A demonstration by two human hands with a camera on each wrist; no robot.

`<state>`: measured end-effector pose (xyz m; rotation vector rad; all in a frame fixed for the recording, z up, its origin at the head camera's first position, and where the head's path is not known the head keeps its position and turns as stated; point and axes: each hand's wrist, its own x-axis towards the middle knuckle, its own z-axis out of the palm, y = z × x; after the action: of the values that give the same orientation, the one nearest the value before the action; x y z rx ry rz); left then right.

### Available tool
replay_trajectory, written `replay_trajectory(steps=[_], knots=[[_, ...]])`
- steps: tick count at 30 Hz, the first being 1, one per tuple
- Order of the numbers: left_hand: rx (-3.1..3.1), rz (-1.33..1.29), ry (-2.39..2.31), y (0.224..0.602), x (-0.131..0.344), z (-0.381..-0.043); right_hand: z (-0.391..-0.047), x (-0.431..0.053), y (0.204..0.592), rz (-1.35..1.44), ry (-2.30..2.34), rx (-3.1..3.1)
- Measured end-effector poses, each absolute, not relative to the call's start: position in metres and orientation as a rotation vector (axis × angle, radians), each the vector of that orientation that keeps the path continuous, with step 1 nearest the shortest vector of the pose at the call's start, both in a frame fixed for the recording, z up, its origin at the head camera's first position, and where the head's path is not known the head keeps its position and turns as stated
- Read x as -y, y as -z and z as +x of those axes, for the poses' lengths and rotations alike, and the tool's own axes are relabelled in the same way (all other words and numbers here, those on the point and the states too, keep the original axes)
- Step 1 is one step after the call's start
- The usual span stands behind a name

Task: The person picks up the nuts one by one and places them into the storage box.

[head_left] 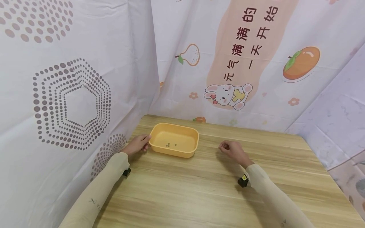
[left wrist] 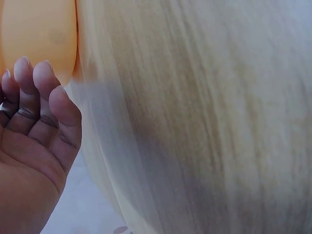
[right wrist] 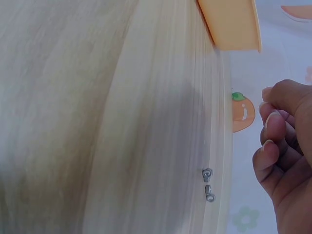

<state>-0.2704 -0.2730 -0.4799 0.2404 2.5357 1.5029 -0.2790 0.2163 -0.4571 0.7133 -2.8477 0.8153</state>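
A yellow-orange plastic tray stands on the table, with several small dark metal pieces on its floor. At the tray's left end my left hand grips the rim. In the left wrist view, that hand's fingers are bent against the tray's outer wall; the thumb is out of sight there. My right hand hovers over the table right of the tray, fingers loosely bent, nothing visible between them. Small metal nuts lie on the table near it in the right wrist view; the head view does not show them.
The wood-grain table ends at the back against a printed curtain. Another patterned curtain hangs close along the left side, beside my left forearm. A third cloth borders the right.
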Motion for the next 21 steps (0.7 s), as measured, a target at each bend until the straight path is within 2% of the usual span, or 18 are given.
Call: replay_trajectory(steps=[21], knots=[[-2.523,0.216,-1.482,0.478,0.272,-0.269,-0.281,-0.197,0.457,0.793,-0.915,2.796]])
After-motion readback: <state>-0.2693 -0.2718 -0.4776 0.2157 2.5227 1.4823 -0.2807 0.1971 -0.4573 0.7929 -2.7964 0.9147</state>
